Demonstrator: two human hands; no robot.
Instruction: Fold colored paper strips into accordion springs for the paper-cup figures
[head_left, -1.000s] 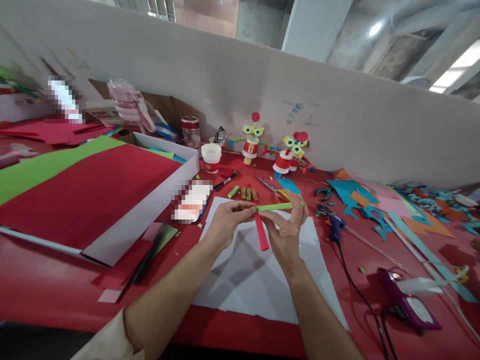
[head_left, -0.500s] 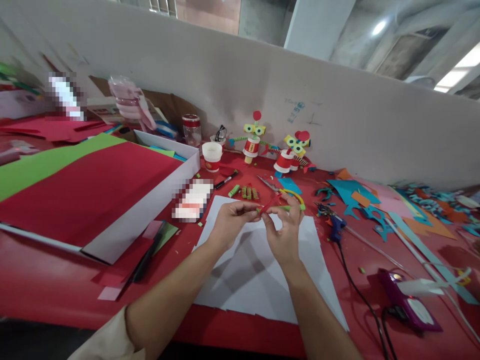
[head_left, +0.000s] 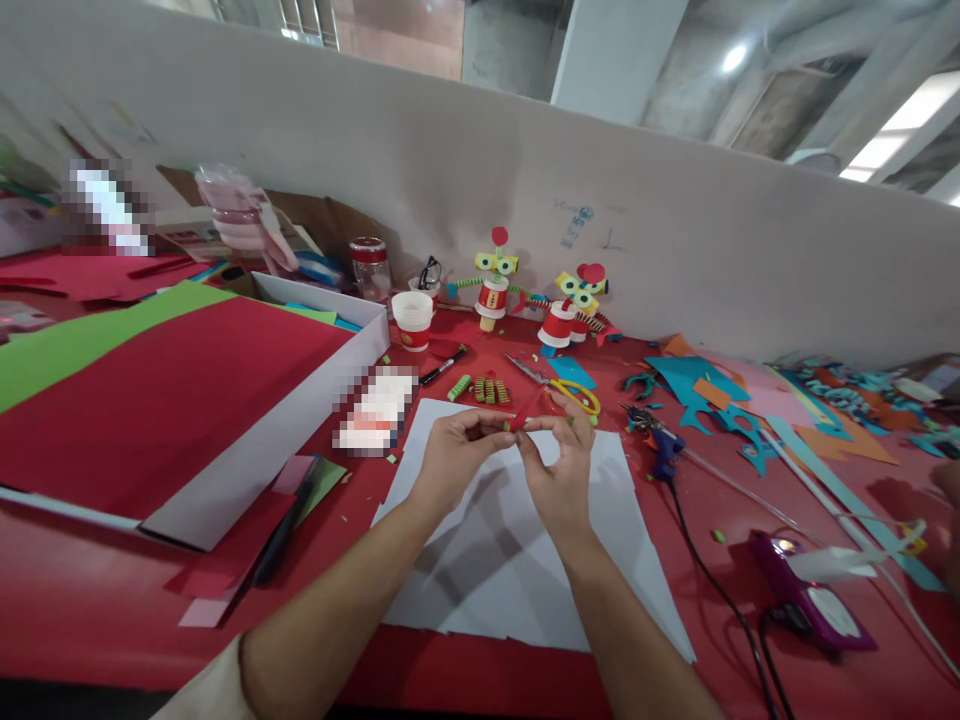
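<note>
Red strip (head_left: 523, 420) crossing lime-green strip (head_left: 508, 426). Sheet beneath (head_left: 517, 570) white; tabletop (head_left: 90, 620) glossy red. Small folded pieces (head_left: 491, 391) banded green and dark. Left figure (head_left: 493, 298): red-and-white body, yellow eye pieces with white-and-black eyes, green ridged arms striped dark, red disc on top. Right figure (head_left: 558, 325): red and white, arms striped red and pale. Scissors' handles (head_left: 576, 395) yellow; glue gun (head_left: 666, 455) dark blue; powered box (head_left: 825, 595) purple; sleeve (head_left: 214, 690) cream.

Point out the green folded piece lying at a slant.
The leftmost green folded piece, lying diagonally; the other pieces line up side by side to its right.
</note>
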